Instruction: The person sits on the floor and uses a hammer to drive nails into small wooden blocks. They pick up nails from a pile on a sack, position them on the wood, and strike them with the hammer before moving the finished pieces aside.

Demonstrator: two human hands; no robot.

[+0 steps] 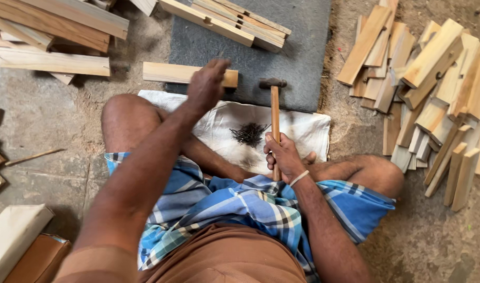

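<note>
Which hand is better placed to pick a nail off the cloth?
Probably the left hand: it holds no tool and rests on the wood strip by the nails. The right hand grips the hammer.

Our left hand (207, 84) covers part of the wooden strip (166, 73), so we cannot tell its grip. The dark nails (249, 133) blur into one clump, and the plank pile (434, 89) runs off the right edge.
</note>
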